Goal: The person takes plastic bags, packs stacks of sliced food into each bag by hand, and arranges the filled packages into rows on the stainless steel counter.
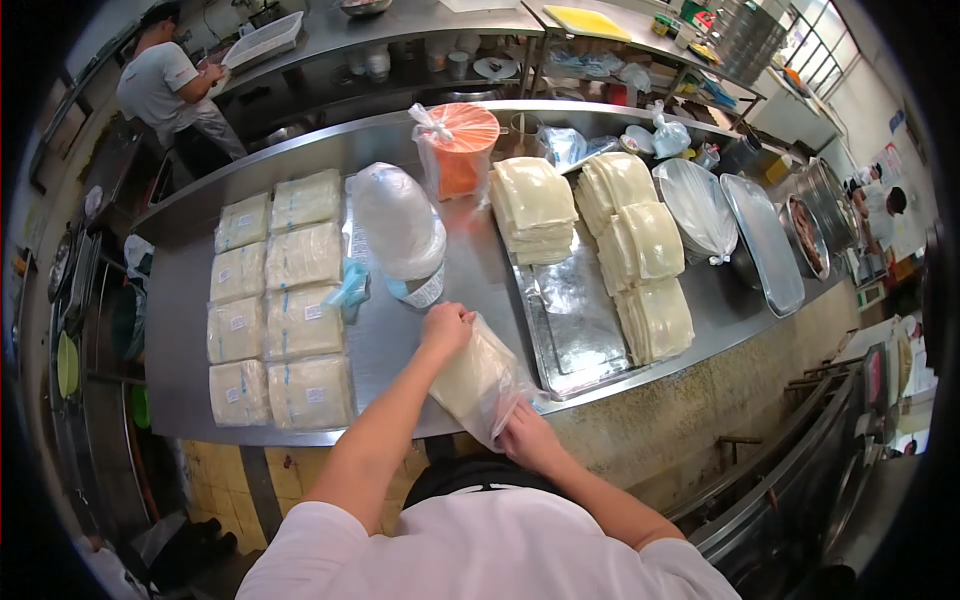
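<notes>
Plastic bag (472, 372) with pale flat contents lies at the near edge of the desk (385, 355), its lower end jutting past the rim. Left hand (447, 330): fingers curled together, clamped on the bag's upper corner. Right hand (528, 437): at the loose lower end, touching the film; cannot tell whether its fingers are pinched or apart.

Room: bare steel runs between the bag and two columns of wrapped packs (305, 318) on the left. On the right, tighter: the metal tray (575, 325) sits just beside the bag, its near side close to the desk rim. Beyond the left hand, a round tub (420, 290) limits reach.

Hidden: right fingertips, behind folds of film; most of the tub, under a bulging white bag (400, 215); part of the tray, under stacked pale sheets (535, 205). Labels on the packs too small to read.
</notes>
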The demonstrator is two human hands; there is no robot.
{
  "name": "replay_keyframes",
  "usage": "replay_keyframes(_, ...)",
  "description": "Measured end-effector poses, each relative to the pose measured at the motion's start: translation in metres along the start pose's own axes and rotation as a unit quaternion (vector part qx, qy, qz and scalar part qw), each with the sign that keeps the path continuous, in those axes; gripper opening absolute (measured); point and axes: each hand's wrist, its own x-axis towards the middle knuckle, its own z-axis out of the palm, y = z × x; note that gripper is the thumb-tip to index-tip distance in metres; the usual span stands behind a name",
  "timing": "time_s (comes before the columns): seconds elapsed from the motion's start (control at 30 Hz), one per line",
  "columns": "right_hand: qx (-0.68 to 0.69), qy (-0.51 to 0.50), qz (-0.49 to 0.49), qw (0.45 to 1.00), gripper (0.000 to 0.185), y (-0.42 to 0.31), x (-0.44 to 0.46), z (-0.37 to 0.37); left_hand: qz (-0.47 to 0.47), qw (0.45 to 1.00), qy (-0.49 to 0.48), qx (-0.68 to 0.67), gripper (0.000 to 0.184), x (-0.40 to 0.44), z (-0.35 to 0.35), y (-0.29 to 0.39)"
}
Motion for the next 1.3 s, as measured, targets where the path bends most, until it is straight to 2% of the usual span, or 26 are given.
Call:
replay_keyframes(0.1,0.006,0.128,0.033,0.991,0.033,-0.008,-0.025,-0.021,-0.064,0.995,-0.064,-0.038,0.027,0.001,-0.014,0.01)
replay_keyframes(0.2,0.001,0.189,0.071,0.979,0.032,-0.009,-0.03,-0.041,-0.107,0.985,-0.034,-0.13,0.027,0.002,-0.007,0.005)
replay_keyframes(0.3,-0.008,0.192,0.102,0.976,0.041,-0.007,-0.015,-0.055,-0.135,0.978,0.017,-0.157,0.031,0.002,-0.011,0.013)
replay_keyframes(0.4,-0.053,0.161,0.065,0.983,0.039,-0.02,0.026,-0.08,-0.01,0.993,0.101,-0.057,0.036,-0.023,-0.021,0.028)
replay_keyframes(0.5,-0.123,0.056,0.023,0.991,0.031,0.014,0.033,-0.06,0.094,0.992,0.071,-0.039,0.047,-0.073,-0.008,0.023)
replay_keyframes(0.53,-0.148,0.012,0.013,0.989,0.028,0.03,0.032,-0.052,0.134,0.987,0.085,0.015,0.049,-0.098,0.006,0.017)
replay_keyframes(0.57,-0.17,0.008,0.024,0.985,0.028,0.037,0.031,-0.053,0.174,0.977,0.099,0.07,0.051,-0.121,0.02,0.01)
replay_keyframes(0.63,-0.213,-0.002,0.044,0.976,0.028,0.046,0.028,-0.057,0.231,0.968,0.044,0.091,0.051,-0.165,0.017,0.014)
replay_keyframes(0.73,-0.253,-0.1,0.116,0.955,0.025,0.015,0.037,-0.088,0.312,0.948,-0.006,0.071,0.042,-0.199,0.03,0.007)
replay_keyframes(0.77,-0.222,-0.108,0.111,0.963,0.034,0.003,0.047,-0.094,0.339,0.939,-0.015,0.057,0.038,-0.203,0.035,0.001)
replay_keyframes(0.83,-0.114,-0.048,0.05,0.991,0.04,-0.013,0.071,-0.083,0.238,0.958,-0.075,-0.141,0.033,-0.21,0.021,0.003)
replay_keyframes(0.87,-0.059,-0.018,0.02,0.998,0.043,-0.02,0.081,-0.076,0.185,0.948,-0.104,-0.239,0.032,-0.214,0.015,0.003)
replay_keyframes(0.97,-0.268,0.025,-0.103,0.957,0.053,-0.002,0.109,-0.035,-0.045,0.952,-0.014,-0.304,0.038,-0.234,0.023,-0.012)
replay_keyframes(1.07,-0.271,-0.009,-0.039,0.962,0.05,0.027,0.117,-0.017,-0.247,0.885,-0.167,-0.357,0.04,-0.235,0.034,-0.036)
replay_keyframes(1.1,-0.225,-0.029,0.033,0.973,0.05,0.025,0.119,-0.021,-0.291,0.859,-0.223,-0.359,0.052,-0.233,0.036,-0.038)
replay_keyframes(1.17,-0.13,-0.073,0.179,0.973,0.053,0.012,0.12,-0.033,-0.312,0.801,-0.226,-0.458,0.058,-0.236,0.055,-0.033)
replay_keyframes(1.23,-0.123,-0.087,0.23,0.961,0.048,0.019,0.109,-0.023,-0.343,0.723,-0.232,-0.554,0.06,-0.228,0.072,-0.023)
replay_keyframes(1.27,-0.12,-0.092,0.254,0.955,0.046,0.024,0.103,-0.018,-0.343,0.708,-0.206,-0.582,0.057,-0.229,0.075,-0.023)
replay_keyframes(1.3,-0.094,-0.052,0.245,0.963,0.045,0.024,0.096,-0.012,-0.342,0.692,-0.181,-0.609,0.053,-0.231,0.082,-0.022)
